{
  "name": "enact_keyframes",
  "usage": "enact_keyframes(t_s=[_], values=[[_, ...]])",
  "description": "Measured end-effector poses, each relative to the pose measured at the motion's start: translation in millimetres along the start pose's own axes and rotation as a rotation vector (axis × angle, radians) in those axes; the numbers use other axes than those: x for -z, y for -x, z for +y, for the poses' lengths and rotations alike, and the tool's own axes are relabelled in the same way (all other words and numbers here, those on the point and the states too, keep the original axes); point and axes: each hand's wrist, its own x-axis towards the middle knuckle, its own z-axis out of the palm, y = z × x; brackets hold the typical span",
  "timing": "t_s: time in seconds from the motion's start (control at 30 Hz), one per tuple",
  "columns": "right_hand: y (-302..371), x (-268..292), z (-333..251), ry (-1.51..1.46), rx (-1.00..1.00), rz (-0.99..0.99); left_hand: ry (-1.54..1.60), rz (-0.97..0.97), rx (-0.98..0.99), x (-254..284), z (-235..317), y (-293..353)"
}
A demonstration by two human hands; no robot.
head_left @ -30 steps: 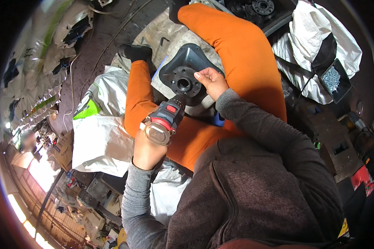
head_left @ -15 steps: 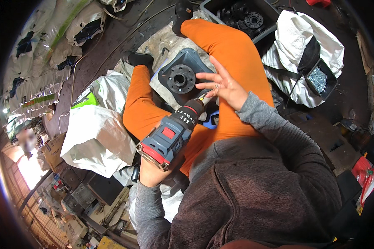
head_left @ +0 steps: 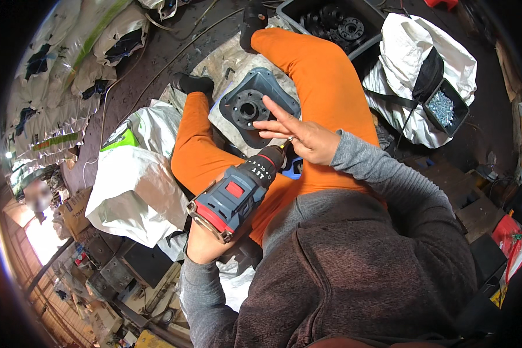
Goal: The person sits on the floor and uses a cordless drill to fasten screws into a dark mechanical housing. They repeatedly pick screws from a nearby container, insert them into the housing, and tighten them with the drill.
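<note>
Currently, the left hand (head_left: 207, 242) is wrapped around a cordless drill (head_left: 229, 197), its forearm rising from the lower edge and the tool slanting up and rightward. The right hand (head_left: 314, 141) reaches in from the right, index finger extended, thumb side beside the drill bit (head_left: 286, 145); whether it pinches anything there I cannot tell. Just beyond both lies the black round flange (head_left: 235, 111) on a dark grey base (head_left: 285, 98), the right fingertips overlapping its edge in view. Orange-clad legs (head_left: 325, 75) flank it. Farther right, a tray (head_left: 463, 119) of screws (head_left: 441, 108) adjoins a white sack (head_left: 409, 40).
</note>
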Motion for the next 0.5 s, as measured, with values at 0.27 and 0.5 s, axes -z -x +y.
enact_keyframes(t_s=[0.27,0.5], values=[[-21,10,0,0.019,-0.152,-0.253,-0.077,-0.037,0.013,10,-8,-3],[-53,49,56,0.202,-0.154,0.305,0.032,0.026,0.231,18,-22,-28]])
